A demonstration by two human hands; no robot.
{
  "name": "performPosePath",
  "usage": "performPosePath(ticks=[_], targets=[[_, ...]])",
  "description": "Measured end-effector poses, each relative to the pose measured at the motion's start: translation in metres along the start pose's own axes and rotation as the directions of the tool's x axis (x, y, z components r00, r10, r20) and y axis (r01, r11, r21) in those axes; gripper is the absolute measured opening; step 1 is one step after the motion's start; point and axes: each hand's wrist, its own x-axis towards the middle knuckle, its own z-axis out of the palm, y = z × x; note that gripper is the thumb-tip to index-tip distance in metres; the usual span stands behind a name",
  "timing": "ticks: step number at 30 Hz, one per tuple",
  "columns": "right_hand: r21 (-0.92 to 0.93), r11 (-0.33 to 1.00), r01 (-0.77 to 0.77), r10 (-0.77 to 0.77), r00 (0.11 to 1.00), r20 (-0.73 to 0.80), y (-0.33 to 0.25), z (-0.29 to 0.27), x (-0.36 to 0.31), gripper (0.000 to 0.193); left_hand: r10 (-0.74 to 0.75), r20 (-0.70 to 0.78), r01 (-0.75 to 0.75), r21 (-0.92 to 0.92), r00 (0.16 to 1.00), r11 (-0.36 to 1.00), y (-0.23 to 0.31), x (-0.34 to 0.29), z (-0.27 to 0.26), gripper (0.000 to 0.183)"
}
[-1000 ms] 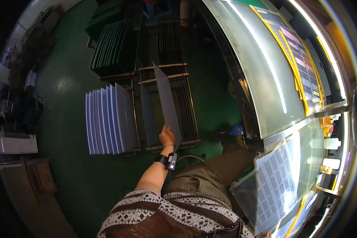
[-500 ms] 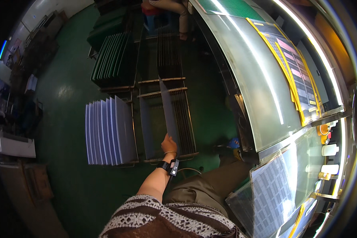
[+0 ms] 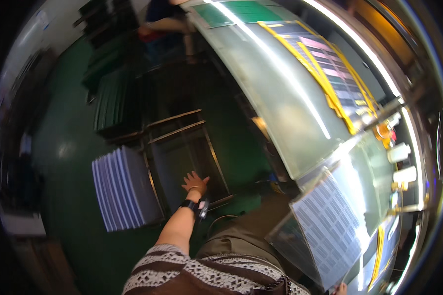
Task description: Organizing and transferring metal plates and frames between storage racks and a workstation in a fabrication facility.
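Observation:
My left hand (image 3: pixel 196 182) is open, its fingers spread, above the near end of a metal-framed rack (image 3: pixel 215 158) on the floor. Nothing is in its grasp; the thin panels inside the rack are dark and blurred. At the lower edge, a bit of my right hand (image 3: pixel 340 289) shows by the bottom corner of a clear sheet with a printed grid pattern (image 3: pixel 325 226). Its fingers are mostly out of the picture, so its grip is hidden. The sheet leans at a tilt along the bench to my right.
A stack of upright pale-blue panels (image 3: pixel 118 189) stands left of the rack, dark green panels (image 3: pixel 114 105) beyond. The glass-topped bench (image 3: pixel 261 83) carries yellow-edged sheets (image 3: pixel 325 73) and white bottles (image 3: pixel 404 175). Another person (image 3: pixel 170 24) sits at the far end.
My left hand has let go of the thin panel it held upright in the rack, and its fingers have spread. The view has swung, and part of my right hand has come in.

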Motion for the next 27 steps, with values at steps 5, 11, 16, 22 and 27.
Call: performPosePath(ticks=[5,11,16,22,27], targets=[[0.065,0.988,0.137,-0.150,0.946,0.286,0.045,-0.020,0.032,0.013,0.436,0.081,-0.421,-0.155,0.896,0.894,0.028,-0.045,-0.018,0.074],[0.288,0.952,0.108,-0.160,0.974,0.162,0.036,-0.008,-0.032,0.030,0.744,0.629,-0.027,-0.759,0.225,0.650,0.083,-0.221,-0.081,0.047],[0.404,0.898,0.173,-0.204,0.978,0.035,0.056,0.015,-0.039,0.028,0.915,0.084,-0.566,-0.762,0.395,0.314,0.110,-0.262,-0.083,0.010],[0.544,0.811,0.215,-0.176,0.977,-0.124,0.030,0.030,-0.042,0.008,0.965,-0.015,-0.659,-0.734,0.261,0.167,0.180,-0.242,-0.109,0.009],[0.300,0.899,0.319,-0.247,0.935,-0.256,0.063,0.040,-0.035,0.008,0.948,0.074,-0.686,-0.673,0.309,0.276,0.181,-0.235,-0.091,0.009]])
